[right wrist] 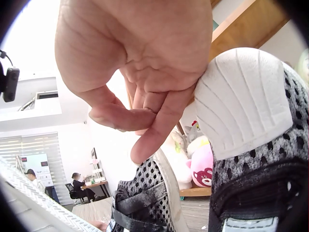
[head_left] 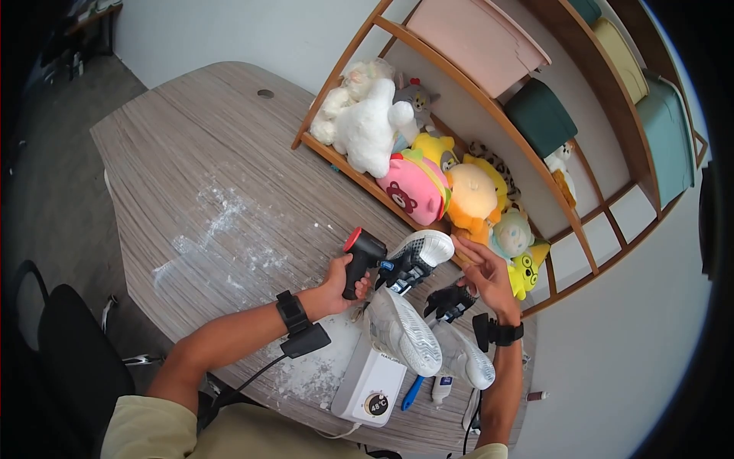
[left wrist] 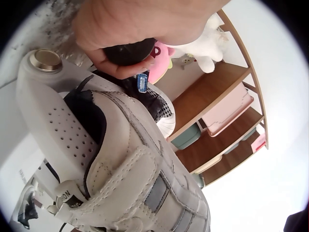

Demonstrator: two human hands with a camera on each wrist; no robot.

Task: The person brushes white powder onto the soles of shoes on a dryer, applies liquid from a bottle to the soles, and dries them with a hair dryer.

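My left hand (head_left: 342,284) grips a black pistol-shaped blower (head_left: 365,256) with a red rim by its handle. Its front end points toward a black-and-white mesh shoe (head_left: 419,258). Beside the toes of the mesh shoes is my right hand (head_left: 489,277), holding nothing, its fingers loosely extended. A second mesh shoe (head_left: 451,303) stands just below it. In the right wrist view, one white toe cap (right wrist: 244,104) overlaps the hand's edge. Two white sneakers (head_left: 404,330) are nearer my body; the left wrist view shows one sneaker (left wrist: 145,159) over a perforated dryer arm (left wrist: 67,128).
The white shoe dryer (head_left: 368,382) reads 48°C. A blue-handled brush (head_left: 413,392) and small white bottle (head_left: 441,389) lie beside it. White powder (head_left: 222,218) marks the tabletop. Behind, a wooden shelf (head_left: 459,76) holds plush toys (head_left: 413,187) and bins.
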